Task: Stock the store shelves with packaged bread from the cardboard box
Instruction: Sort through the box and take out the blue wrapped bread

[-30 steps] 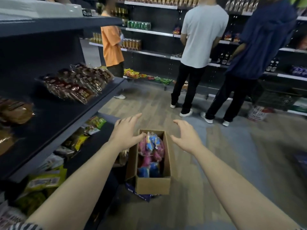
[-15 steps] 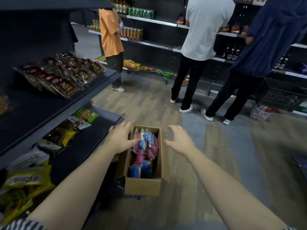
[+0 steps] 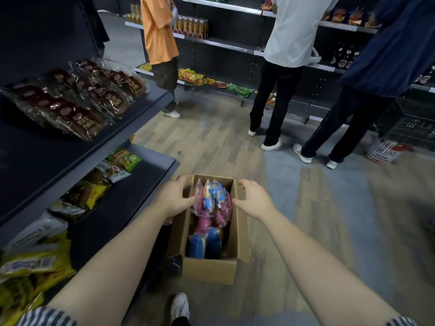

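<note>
Count, all referenced to the one cardboard box:
- Inside it: two blue bread packs and at least three pink packs.
- At its far rim: two hands, left hand and right hand.
- Beyond it: three persons.

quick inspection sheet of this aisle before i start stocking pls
surface: wood-look floor, cardboard box stands on it beside the lower shelf
job's things: box open, pink and blue bread packs inside; brown bread packs on the middle shelf
clutter: yellow and green snack bags on the lower shelf
grippers: left hand grips the box's left wall, right hand its right wall
cables: nothing seen
surroundings: three people at the far shelves, backs turned
</note>
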Demonstrator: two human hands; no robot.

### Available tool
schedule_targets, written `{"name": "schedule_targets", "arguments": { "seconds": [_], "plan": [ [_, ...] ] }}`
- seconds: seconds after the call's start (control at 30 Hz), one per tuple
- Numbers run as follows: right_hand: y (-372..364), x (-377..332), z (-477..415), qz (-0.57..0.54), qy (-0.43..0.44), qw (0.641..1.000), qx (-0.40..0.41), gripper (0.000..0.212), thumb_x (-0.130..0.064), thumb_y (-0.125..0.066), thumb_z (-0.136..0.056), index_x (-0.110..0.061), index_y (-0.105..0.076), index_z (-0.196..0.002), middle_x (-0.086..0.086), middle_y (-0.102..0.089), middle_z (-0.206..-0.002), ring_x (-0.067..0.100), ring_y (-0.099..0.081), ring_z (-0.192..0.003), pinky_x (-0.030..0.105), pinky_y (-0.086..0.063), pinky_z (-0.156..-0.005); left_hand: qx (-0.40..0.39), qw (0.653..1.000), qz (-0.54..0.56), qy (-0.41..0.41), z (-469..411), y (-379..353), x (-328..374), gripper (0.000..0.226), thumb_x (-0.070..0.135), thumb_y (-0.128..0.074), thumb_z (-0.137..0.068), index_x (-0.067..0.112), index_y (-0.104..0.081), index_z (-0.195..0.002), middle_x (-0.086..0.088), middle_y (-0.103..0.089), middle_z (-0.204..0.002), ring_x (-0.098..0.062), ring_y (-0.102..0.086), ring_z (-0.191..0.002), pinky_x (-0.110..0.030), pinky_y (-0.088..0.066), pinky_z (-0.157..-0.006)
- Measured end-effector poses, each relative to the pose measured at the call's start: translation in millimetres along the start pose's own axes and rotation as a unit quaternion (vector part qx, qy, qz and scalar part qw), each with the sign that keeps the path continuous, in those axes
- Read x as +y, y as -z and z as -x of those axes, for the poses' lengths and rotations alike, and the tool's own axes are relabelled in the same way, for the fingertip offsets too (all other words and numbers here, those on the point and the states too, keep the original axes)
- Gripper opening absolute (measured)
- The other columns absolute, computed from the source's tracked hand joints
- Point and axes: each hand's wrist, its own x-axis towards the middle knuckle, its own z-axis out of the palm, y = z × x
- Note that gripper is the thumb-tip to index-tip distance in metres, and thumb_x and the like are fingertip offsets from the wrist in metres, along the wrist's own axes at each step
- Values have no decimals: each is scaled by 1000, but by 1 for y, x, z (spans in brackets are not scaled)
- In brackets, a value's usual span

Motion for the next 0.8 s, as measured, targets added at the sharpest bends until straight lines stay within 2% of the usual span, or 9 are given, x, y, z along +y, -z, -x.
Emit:
{"name": "schedule_targets", "arguments": {
  "seconds": [0.17,0.27,0.37,0.53,0.7,0.8],
  "plan": [
    [-11,-5,-42,1,-37,999,-25,63,-31,-69,-81,-16,-47,-139,9,-51,-136,25,-50,-124,33,-44,-100,-26,1000,7,11,-43,-3,-23,68,42,-63,-91,19,-35,-149,-5,-42,-149,-23,-42,-134,-29,-36,-99],
    [-19,-9,-67,-1,-61,997,-40,65,-36,-69,-82,-15,-46,-139,7,-52,-136,24,-51,-123,33,-45,-97,-38,999,23,13,-70,-8,-38,67,42,-64,-89,20,-38,-146,-5,-47,-146,-25,-47,-129,-35,-42,-101],
    [-32,-11,-93,-10,-76,996,-40,62,-37,-69,-82,-13,-49,-135,9,-57,-131,25,-54,-120,34,-48,-94,-56,997,40,20,-95,-16,-52,67,39,-65,-89,20,-37,-147,-5,-45,-147,-26,-46,-130,-38,-42,-103],
    [-62,-4,-131,-19,-103,992,-67,56,-33,-66,-84,-12,-49,-132,10,-60,-126,27,-57,-115,35,-49,-89,-79,996,45,14,-128,-47,-77,66,40,-67,-87,28,-38,-145,-1,-43,-146,-23,-46,-128,-37,-43,-101],
    [-108,10,-158,-44,-111,988,-99,41,-31,-62,-83,-17,-54,-122,6,-61,-117,25,-58,-110,30,-47,-84,-102,994,40,19,-155,-94,-108,68,40,-64,-89,27,-33,-149,-1,-40,-147,-22,-45,-127,-32,-43,-93],
    [-143,24,-175,-42,-106,987,-115,48,-38,-63,-80,-21,-55,-125,2,-60,-120,24,-58,-111,31,-49,-85,-109,992,58,19,-168,-126,-125,71,38,-67,-89,27,-32,-149,-1,-41,-147,-19,-46,-127,-29,-41,-94]
  ]
}}
